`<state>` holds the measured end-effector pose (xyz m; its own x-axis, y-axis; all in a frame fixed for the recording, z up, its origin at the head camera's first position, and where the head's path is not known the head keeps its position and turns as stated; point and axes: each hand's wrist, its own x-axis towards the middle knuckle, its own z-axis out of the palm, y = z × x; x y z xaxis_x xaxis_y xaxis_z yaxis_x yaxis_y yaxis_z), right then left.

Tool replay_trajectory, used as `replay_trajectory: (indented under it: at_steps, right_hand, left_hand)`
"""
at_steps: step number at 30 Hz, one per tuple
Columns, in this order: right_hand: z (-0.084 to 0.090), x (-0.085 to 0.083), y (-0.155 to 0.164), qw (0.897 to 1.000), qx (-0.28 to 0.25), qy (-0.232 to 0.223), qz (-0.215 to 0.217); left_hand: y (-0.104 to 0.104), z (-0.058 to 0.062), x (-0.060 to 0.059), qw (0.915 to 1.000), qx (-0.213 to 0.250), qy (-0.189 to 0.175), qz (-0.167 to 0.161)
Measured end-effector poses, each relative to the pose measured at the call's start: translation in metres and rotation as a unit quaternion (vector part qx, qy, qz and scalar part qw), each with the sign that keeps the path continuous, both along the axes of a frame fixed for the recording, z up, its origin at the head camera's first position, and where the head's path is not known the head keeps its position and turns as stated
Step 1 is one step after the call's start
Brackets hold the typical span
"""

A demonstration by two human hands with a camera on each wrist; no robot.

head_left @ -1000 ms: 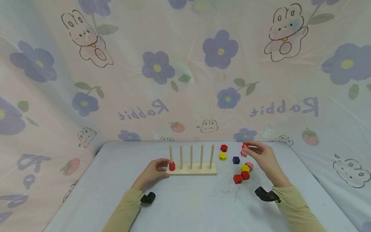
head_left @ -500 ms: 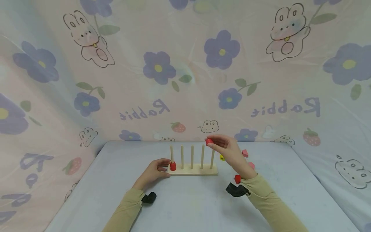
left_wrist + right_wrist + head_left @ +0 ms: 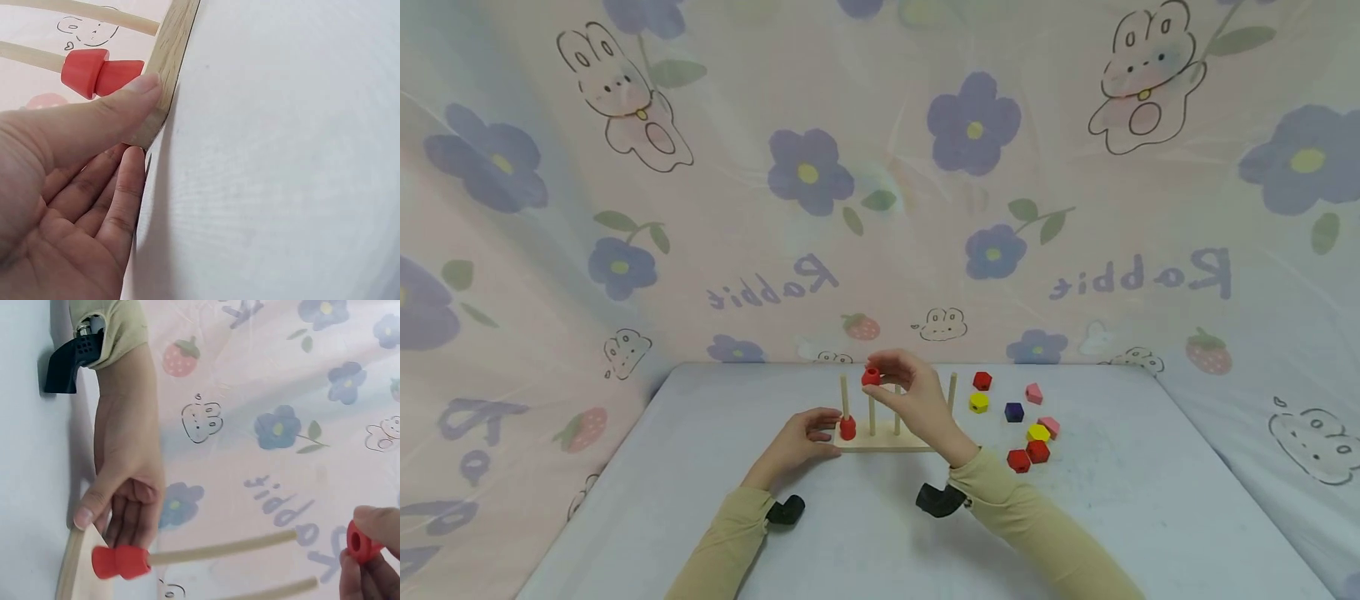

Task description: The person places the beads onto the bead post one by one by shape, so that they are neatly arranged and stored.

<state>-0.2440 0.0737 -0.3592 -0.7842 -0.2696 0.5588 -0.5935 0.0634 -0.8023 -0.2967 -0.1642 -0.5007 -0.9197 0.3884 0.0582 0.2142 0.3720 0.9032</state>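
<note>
Red wooden bead with centre hole (image 3: 871, 377): pinched in fingertips of right hand (image 3: 913, 408), raised just above top of second peg (image 3: 872, 415) from left; hole visible in right wrist view (image 3: 360, 542), facing roughly sideways there, not yet threaded.

Pale wooden peg rack, five upright dowels on flat base (image 3: 880, 442): on pale grey worktop (image 3: 865, 533), near its far edge. First peg (image 3: 844, 398) already loaded with red waisted bead (image 3: 847, 428) at its foot; seen again in left wrist view (image 3: 100, 70).

Left hand (image 3: 797, 439): fingers straight, thumb pressed against left end of base (image 3: 167, 62), nothing enclosed; steadying contact only.

Right grip: closed to a narrow pinch on bead, thumb opposite fingers.

Loose blocks, well apart from rack on right side of worktop: red hexagonal block (image 3: 982, 381), yellow block (image 3: 977, 402), purple cube (image 3: 1014, 412), pink block (image 3: 1034, 393), second yellow block (image 3: 1038, 432), second pink block (image 3: 1050, 426), two red blocks (image 3: 1028, 456) side by side.

Backdrop: pink sheet printed with rabbits and purple flowers (image 3: 880, 183).

Risks, judged: hole out of line with peg tip, bead catching or tipping off; small pinch surface, slip likely if loosened early; knock against slender dowels shifting rack if left thumb pressure eases; sleeve brushing nearby red blocks.
</note>
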Motion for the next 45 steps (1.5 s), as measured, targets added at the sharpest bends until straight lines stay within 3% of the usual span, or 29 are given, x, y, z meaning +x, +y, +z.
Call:
replay_trajectory:
  at_steps: [5,10,16,18,25,30,36,39,45]
  right_hand:
    - [-0.003,0.000,-0.020,0.999,-0.003,0.029,-0.015]
    - [-0.017,-0.008,-0.034,0.996,0.019,0.058,-0.065]
    - [-0.040,-0.029,-0.043,0.988,0.039,0.105,-0.111]
    - [-0.041,-0.031,-0.045,0.987,0.041,0.108,-0.113]
    - [-0.047,-0.040,-0.051,0.991,0.044,0.075,-0.103]
    - [-0.052,-0.043,-0.055,0.995,0.016,0.029,-0.099]
    - [-0.067,-0.041,-0.058,0.993,-0.051,-0.071,-0.080]
    - [-0.079,-0.040,-0.059,0.988,-0.044,-0.110,-0.097]
    - [-0.099,-0.040,-0.059,0.983,-0.029,-0.139,-0.113]
  left_hand:
    - [0.001,0.000,-0.001,0.9999,0.011,0.000,-0.004]
    - [-0.001,-0.001,0.000,0.9999,0.015,-0.005,0.002]
    - [0.004,0.024,0.016,0.9997,0.024,-0.001,-0.012]
    - [0.004,0.022,0.015,0.9996,0.025,0.002,-0.013]
    - [0.000,-0.003,-0.001,0.9997,0.025,0.005,-0.001]
    - [-0.001,-0.004,-0.002,0.9993,0.036,0.005,-0.007]
    - [-0.001,-0.003,-0.002,0.9993,0.037,-0.001,-0.006]
    - [0.000,-0.003,-0.002,0.9994,0.035,-0.003,-0.005]
    - [0.000,-0.002,0.000,0.9993,0.036,0.004,-0.007]
